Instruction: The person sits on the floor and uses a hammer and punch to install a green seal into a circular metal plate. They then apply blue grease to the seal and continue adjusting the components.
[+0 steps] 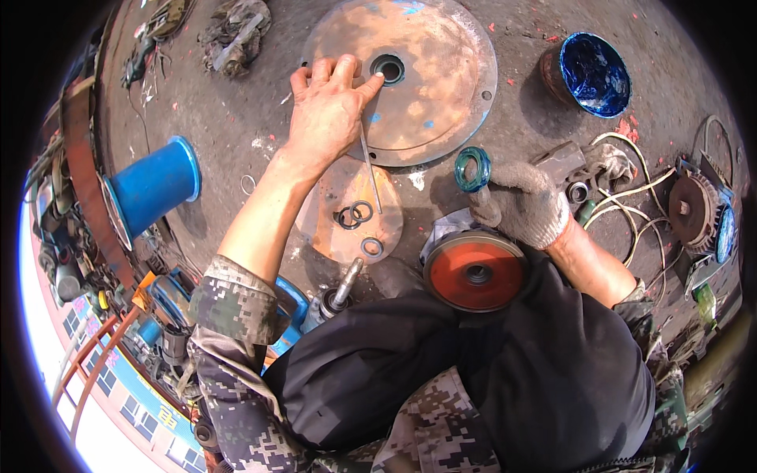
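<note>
My bare left hand (331, 106) rests with fingers spread on a large round metal disc (441, 87). Its thumb tip touches the rim of the disc's central hole. A thin metal rod (369, 169) sticks out from beneath this hand; whether the palm grips it is hidden. In a grey work glove, my right hand (524, 201) is closed on a thick blue-green ring (472, 169), held upright above a red-orange wheel-shaped part (477, 272) by my lap. Several dark rubber rings (361, 210) lie on a smaller rusty plate (331, 189) between my arms.
A pot of blue paint (591, 75) stands at the far right. A blue flanged cylinder (154, 185) lies at left. Pale cord (623, 205) and a toothed rusty wheel (694, 206) are on the right. A metal shaft (347, 282) stands near my left knee. Rags (235, 35) lie far left.
</note>
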The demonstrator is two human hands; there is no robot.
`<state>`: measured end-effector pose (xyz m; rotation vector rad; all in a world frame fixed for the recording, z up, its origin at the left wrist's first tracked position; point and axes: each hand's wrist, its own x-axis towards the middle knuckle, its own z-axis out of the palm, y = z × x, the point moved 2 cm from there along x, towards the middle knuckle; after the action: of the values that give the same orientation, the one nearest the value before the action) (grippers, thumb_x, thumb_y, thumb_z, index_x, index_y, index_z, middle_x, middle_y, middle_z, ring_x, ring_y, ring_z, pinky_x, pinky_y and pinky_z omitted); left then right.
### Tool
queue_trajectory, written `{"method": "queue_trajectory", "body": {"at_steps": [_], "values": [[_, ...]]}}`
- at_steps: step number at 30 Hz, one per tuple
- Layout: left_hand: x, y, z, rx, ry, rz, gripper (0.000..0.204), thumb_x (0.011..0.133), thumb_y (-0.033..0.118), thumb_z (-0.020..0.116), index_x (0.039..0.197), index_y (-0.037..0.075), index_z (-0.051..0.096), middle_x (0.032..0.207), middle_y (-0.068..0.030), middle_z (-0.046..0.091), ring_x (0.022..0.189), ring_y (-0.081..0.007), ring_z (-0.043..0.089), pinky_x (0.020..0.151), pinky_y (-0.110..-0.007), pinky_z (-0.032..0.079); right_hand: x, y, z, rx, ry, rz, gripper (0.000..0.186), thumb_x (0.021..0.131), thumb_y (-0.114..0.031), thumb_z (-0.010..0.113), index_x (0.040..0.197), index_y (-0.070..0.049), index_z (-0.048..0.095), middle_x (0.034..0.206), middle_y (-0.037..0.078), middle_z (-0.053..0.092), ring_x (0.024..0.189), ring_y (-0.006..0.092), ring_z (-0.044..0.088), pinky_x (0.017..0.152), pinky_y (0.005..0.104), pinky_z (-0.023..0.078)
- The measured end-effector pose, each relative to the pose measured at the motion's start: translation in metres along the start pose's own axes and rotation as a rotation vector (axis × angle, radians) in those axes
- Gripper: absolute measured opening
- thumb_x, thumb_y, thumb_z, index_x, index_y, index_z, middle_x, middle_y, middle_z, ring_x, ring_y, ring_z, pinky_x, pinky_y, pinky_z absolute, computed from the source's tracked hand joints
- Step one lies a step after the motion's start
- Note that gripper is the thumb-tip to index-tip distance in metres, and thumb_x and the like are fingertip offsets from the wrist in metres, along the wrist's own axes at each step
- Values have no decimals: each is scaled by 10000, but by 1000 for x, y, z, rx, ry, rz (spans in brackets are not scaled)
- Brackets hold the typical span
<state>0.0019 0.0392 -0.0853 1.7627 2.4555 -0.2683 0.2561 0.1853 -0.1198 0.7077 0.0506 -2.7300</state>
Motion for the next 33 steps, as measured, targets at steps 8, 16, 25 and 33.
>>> {"method": "queue_trajectory", "body": {"at_steps": [8,16,25,33], "values": [[-14,6,-34,-142,-38,4,420,875,80,704,1276,193,753,1263,-98,552,1243,-302,495,1089,-491,333,-1,-3,-3,95,-107,5,317,1010,-183,596,1219,51,639,1089,125,698,893,150,667,795,241,557],[-37,59,-46,-795,-76,-12,823,733,257,920,1482,208,583,1358,-142,488,1291,-342,463,1119,-483,397,5,3,-3,11,63,-25,325,989,-146,600,1261,29,627,1013,83,691,862,142,654,756,239,538],[-33,80,-63,-559,200,-29,591,750,212,910,1279,161,651,1354,-160,484,1250,-366,452,1063,-482,376,12,-5,18,-272,-37,-114,483,966,-165,588,1404,34,553,911,22,619,746,89,531,679,210,431],[-19,67,-58,-329,421,-104,318,744,182,895,1022,152,743,1271,-114,563,1189,-317,466,1002,-455,326,37,-13,45,-423,14,-153,595,987,-211,571,1527,11,453,835,16,560,656,98,478,614,235,384]]}}
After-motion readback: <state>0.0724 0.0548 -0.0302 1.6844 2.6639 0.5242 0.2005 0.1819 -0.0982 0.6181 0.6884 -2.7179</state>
